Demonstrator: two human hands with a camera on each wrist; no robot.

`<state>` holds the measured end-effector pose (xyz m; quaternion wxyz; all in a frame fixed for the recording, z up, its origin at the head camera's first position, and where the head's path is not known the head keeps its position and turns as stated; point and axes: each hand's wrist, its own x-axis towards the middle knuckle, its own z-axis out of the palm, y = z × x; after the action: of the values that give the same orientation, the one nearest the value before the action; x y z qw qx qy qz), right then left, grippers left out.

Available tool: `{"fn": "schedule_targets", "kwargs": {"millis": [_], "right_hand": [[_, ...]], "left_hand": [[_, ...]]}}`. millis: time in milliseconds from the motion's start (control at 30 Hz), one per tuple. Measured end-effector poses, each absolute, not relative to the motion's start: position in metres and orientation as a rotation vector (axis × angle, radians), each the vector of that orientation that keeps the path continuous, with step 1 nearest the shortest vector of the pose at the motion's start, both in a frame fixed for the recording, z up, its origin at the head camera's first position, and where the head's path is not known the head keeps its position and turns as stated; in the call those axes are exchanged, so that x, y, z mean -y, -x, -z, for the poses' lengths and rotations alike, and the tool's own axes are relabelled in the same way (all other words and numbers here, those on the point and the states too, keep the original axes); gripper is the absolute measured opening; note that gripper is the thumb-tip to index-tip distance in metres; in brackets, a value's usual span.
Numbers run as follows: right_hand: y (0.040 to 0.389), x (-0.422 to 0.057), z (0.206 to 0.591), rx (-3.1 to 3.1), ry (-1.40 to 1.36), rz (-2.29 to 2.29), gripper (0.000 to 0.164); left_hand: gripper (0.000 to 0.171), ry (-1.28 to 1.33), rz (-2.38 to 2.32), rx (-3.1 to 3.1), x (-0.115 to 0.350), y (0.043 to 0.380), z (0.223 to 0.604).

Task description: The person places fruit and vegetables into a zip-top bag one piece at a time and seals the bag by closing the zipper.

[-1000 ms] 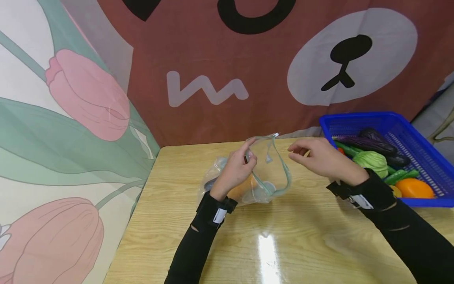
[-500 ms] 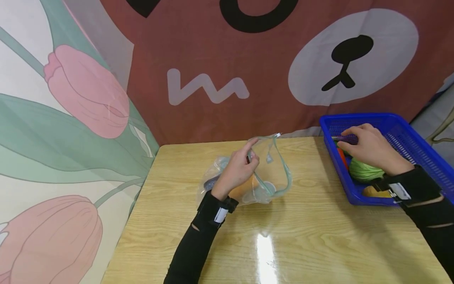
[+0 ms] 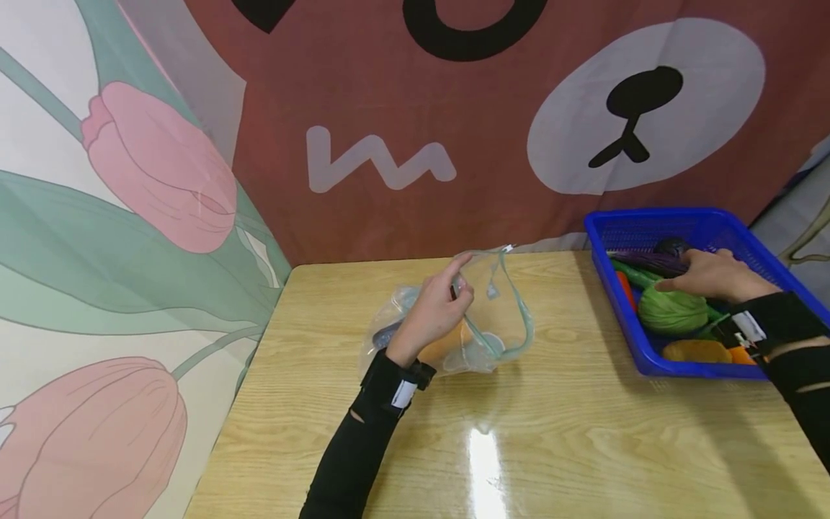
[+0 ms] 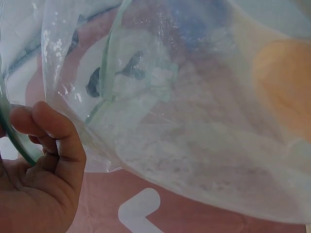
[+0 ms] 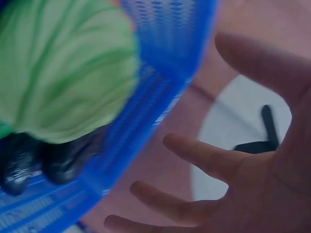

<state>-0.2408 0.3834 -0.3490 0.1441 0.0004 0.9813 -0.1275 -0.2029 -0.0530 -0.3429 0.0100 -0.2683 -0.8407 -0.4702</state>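
Note:
My left hand [image 3: 433,310] grips the pale green edge of a clear zip bag [image 3: 483,353] on the table. The bag's mouth gapes toward the right, and an orange-coloured thing and a dark bluish one show through its film. In the left wrist view, the curled fingers [image 4: 58,131] hold the green strip. Over the blue basket [image 3: 655,212] is my right hand [image 3: 720,275], its fingers spread and nothing in its grasp. Beneath and beside it lie a green cabbage [image 3: 672,313] and dark purple eggplants [image 3: 642,261]. The right wrist view has the cabbage [image 5: 68,73] at upper left.
The basket also contains a yellow-brown oblong item [image 3: 697,352], something orange [image 3: 741,355], a red item [image 3: 626,290] and a green long vegetable [image 3: 632,274]. Behind the wooden table [image 3: 389,447] hangs a brown bear-print cloth [image 3: 389,231]; a tulip-print cloth [image 3: 162,173] hangs at left.
My right hand has moved right from beside the bag's mouth to over the basket, farther in over the cabbage and eggplants. My left hand has kept its hold on the bag.

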Motion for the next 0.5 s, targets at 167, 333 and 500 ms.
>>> {"fn": "schedule_targets", "kwargs": {"millis": [167, 333, 500], "right_hand": [[0.246, -0.399, 0.364, -2.731, 0.077, 0.359, 0.109], [0.248, -0.405, 0.374, -2.663, 0.07, 0.34, 0.113], [0.25, -0.404, 0.377, -2.64, 0.105, 0.304, 0.113]], "left_hand": [[0.052, 0.835, 1.466, 2.621, 0.053, 0.203, 0.343], [0.052, 0.834, 1.479, 2.615, 0.053, 0.203, 0.344], [0.052, 0.831, 1.476, 2.621, 0.052, 0.203, 0.344]]}}
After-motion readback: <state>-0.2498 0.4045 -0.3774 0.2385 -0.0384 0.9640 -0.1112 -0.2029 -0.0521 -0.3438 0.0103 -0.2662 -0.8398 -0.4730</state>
